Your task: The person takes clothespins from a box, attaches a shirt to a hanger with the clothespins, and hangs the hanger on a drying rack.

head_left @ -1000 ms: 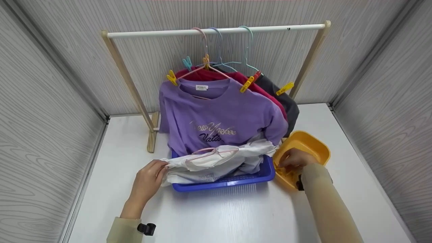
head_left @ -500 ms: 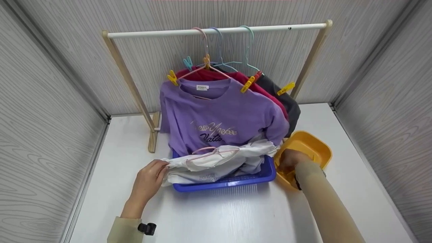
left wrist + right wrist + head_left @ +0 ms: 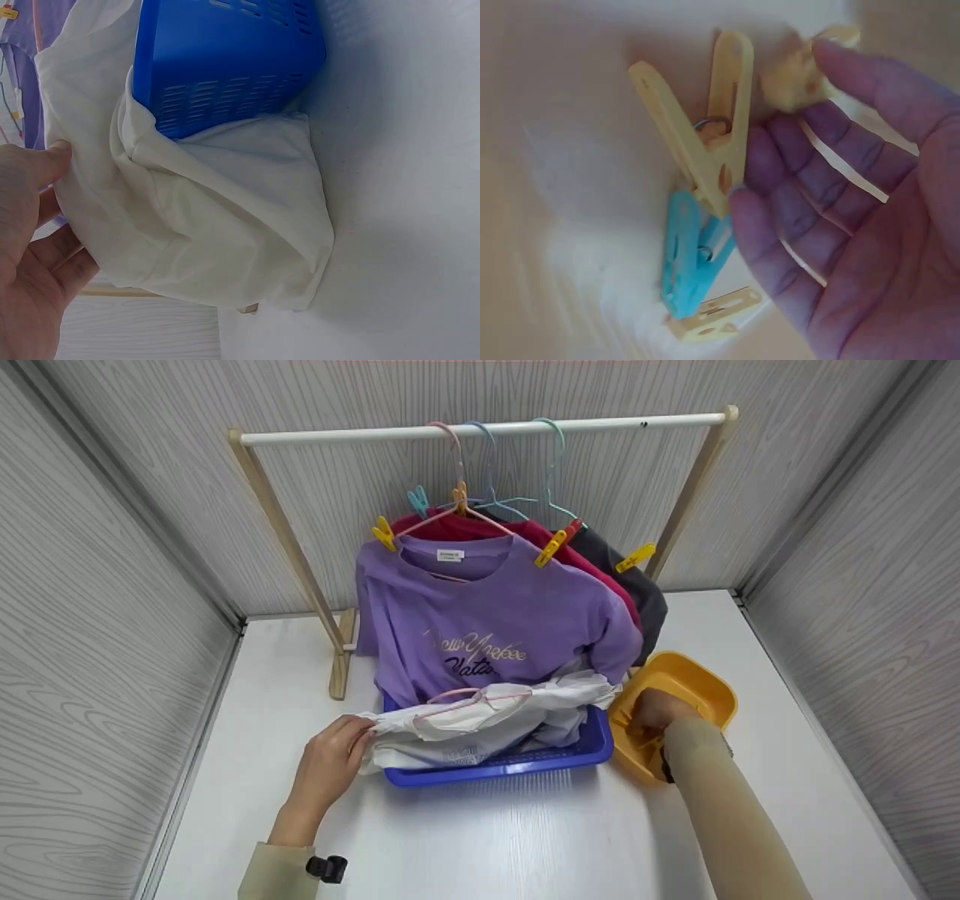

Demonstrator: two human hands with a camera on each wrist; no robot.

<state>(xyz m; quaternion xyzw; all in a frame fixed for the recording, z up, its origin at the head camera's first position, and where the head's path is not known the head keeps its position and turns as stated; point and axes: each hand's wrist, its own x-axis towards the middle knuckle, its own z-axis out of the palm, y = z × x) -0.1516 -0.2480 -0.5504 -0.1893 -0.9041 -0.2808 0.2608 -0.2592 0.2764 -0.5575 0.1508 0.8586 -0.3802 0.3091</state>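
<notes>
In the head view my left hand pinches the left shoulder of a white shirt on a pink hanger. In the left wrist view, thumb and fingers hold the white cloth at its edge. The shirt lies over a blue basket. My right hand is inside an orange-yellow bin. In the right wrist view, its thumb and fingertips are at a yellow clothespin, seemingly pinching it. Another yellow clothespin and a light-blue clothespin lie beside the fingers.
Behind the basket stands a clothes rack with a white rail and wooden legs. A purple shirt, a red shirt and a dark grey shirt hang there on hangers. Coloured clothespins grip their shoulders.
My right hand shifts slightly within the orange-yellow bin, moving among the clothespins. My left hand and the white shirt stay in place.
</notes>
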